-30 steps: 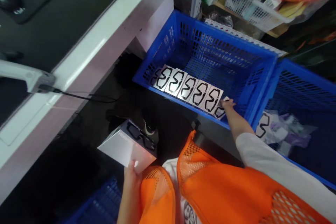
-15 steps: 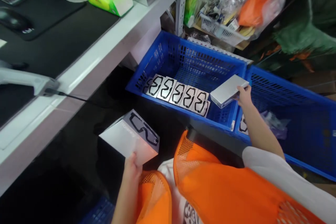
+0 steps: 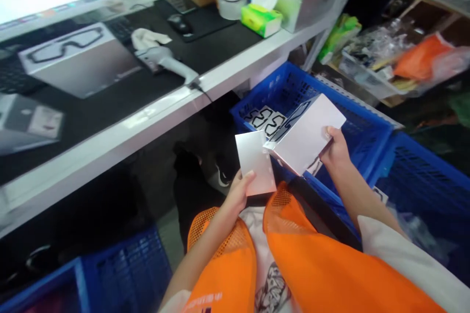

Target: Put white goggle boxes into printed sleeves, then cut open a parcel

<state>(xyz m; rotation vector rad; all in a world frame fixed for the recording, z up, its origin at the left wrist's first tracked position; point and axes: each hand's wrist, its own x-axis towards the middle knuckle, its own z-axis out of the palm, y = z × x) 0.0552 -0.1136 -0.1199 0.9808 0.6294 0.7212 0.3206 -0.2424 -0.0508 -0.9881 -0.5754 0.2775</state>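
Note:
My left hand (image 3: pixel 239 190) is closed on a pale silver box (image 3: pixel 256 162), thumb across its plain face. In my right hand (image 3: pixel 335 149) is a white box (image 3: pixel 310 132) with a black goggle outline printed on its far-left side; the thumb presses on its broad plain face. The two boxes are close together, their near corners overlapping in view. Behind them, inside a blue crate (image 3: pixel 378 129), stands a row of boxes (image 3: pixel 262 117) with the same goggle print, partly hidden by the held white box.
To the left, a black-topped desk (image 3: pixel 216 41) carries a goggle-printed box (image 3: pixel 84 66), another box (image 3: pixel 31 124), a barcode scanner (image 3: pixel 169 61), a mouse (image 3: pixel 179 24) and a green tissue pack (image 3: pixel 261 19). A second blue crate (image 3: pixel 422 176) adjoins at right. A white basket (image 3: pixel 370 78) holds plastic packaging.
The view has swung left, bringing more of the desk in. Both hands have come closer together with their boxes turned; the left box now shows a plain face, the right one a goggle print.

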